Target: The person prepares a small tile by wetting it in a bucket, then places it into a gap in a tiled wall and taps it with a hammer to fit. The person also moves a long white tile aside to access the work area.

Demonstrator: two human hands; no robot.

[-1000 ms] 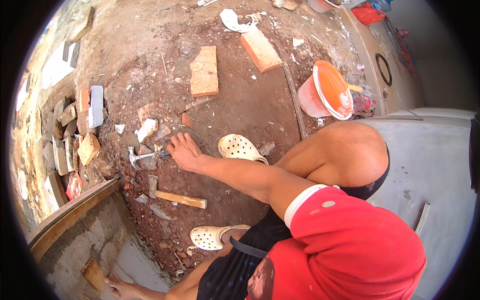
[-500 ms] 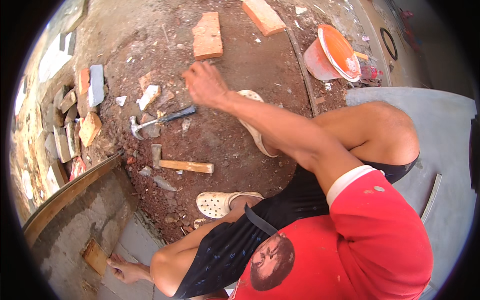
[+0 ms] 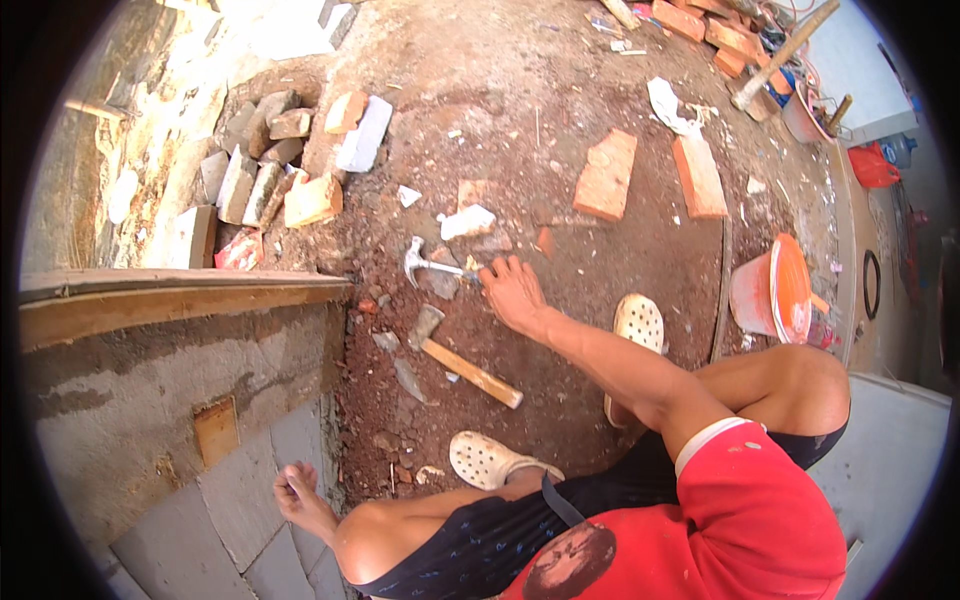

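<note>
My right hand (image 3: 512, 298) reaches over the handle of the claw hammer (image 3: 421, 262), its bent fingers apart at the grip, which it partly hides. Below, a second hammer with a pale wooden handle (image 3: 470, 373) lies on the dirt. At lower left, my left hand (image 3: 301, 492) has curled fingers; whether they hold something small, I cannot make out. It is beside the grey tiled lower wall (image 3: 236, 515), below a square wooden piece (image 3: 215, 430). My feet in cream clogs (image 3: 637, 324) are on the ground.
A wooden-edged ledge (image 3: 180, 302) bounds the left. Broken stones (image 3: 240, 188) are piled beyond it. Loose bricks (image 3: 604, 174) lie ahead. An orange-lined bucket (image 3: 762, 290) stands right, near a grey panel (image 3: 890, 460). A brick pile (image 3: 732, 40) and long-handled tool (image 3: 785, 55) are at the back.
The view has swung. My right hand rose from the claw hammer toward the bricks, then came back down to its handle. My left hand has moved away from the square wooden piece.
</note>
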